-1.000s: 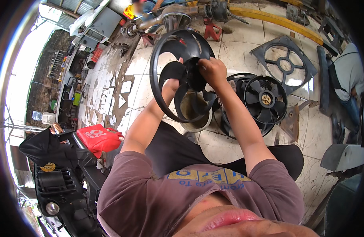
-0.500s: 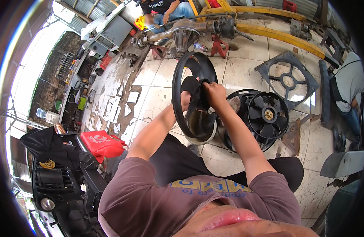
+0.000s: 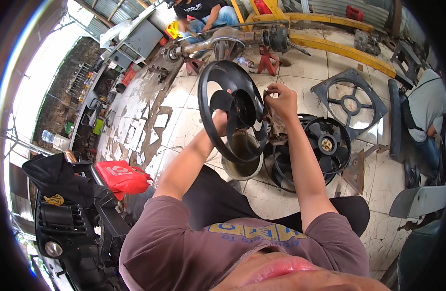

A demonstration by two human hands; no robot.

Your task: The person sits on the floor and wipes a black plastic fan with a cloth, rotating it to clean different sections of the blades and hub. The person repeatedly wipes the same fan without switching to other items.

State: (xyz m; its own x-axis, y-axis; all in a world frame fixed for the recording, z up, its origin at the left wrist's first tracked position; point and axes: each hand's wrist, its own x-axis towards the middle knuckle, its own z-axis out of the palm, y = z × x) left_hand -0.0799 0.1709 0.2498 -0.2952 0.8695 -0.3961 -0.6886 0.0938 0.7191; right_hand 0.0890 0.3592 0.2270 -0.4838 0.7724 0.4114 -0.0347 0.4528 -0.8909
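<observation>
A black ringed radiator fan (image 3: pixel 207 109) is held up tilted in front of me. My left hand (image 3: pixel 220 122) grips it from behind near the hub, its fingers partly hidden by the blades. Just right of the rim, my right hand (image 3: pixel 284 103) is closed with thumb and fingers pinched on a brownish rag (image 3: pixel 276 130), which hangs below it beside the fan. Under the fan stands a round bucket (image 3: pixel 244 170), partly covered by the ring. Further right, a second black fan (image 3: pixel 327 144) lies on the floor, near my right forearm.
A square fan shroud (image 3: pixel 351 101) lies at right on the tiles. Ahead, a vehicle axle (image 3: pixel 198 44) rests on red stands (image 3: pixel 268 62) before a yellow frame (image 3: pixel 339 44). A red bag (image 3: pixel 122 177) is at left. One person (image 3: pixel 203 14) sits beyond the axle; another (image 3: pixel 425 106) is far right.
My right hand has moved off the fan's hub to the right, past its rim. The fan has turned to show more of its face and shifted slightly left.
</observation>
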